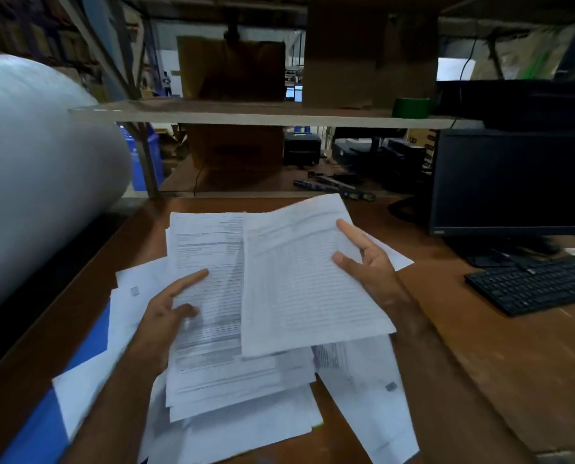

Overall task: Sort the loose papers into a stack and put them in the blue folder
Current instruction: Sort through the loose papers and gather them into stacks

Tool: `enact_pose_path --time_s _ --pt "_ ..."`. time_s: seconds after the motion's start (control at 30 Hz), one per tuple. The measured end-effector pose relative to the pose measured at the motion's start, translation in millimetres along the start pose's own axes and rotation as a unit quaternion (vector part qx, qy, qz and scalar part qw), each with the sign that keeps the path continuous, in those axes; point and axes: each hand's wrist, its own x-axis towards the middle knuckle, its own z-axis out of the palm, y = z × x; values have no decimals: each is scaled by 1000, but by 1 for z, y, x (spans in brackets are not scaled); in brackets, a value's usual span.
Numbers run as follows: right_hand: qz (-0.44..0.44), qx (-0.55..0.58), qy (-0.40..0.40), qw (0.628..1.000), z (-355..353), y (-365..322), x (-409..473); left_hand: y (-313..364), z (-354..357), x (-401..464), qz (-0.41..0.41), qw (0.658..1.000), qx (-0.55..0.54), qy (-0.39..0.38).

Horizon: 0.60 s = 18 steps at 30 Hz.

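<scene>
A person's right hand (363, 259) pinches a printed sheet (313, 283) above the gathered stack (209, 296) gripped by the left hand (170, 309), apparently adding it, blue folder (38, 426) waiting alongside.

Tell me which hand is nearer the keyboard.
Right. The right hand grips a sheet just left of the keyboard; the left hand is farther left, on the papers.
</scene>
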Motion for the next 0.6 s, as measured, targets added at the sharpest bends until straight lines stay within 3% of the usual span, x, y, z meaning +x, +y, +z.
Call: enact_pose_path --time_s 0.07,0.1,0.23,0.33,0.47,0.6 --pt "21 -198 -32 979 15 20 0 3 4 -2 -10 1000 -10 -11" --pt "17 -241 -41 970 22 32 -1 6 7 -3 -13 1000 -13 -15" --pt "24 -102 -36 994 43 59 -9 14 14 -11 0 1000 -6 -6" --pt "89 42 -93 991 64 64 -11 12 12 -10 8 1000 9 19" --pt "19 -60 -62 996 91 69 -4 19 3 -12 -42 999 -3 9" --pt "-54 -147 -45 987 119 48 14 37 -12 -14 32 997 69 -29"
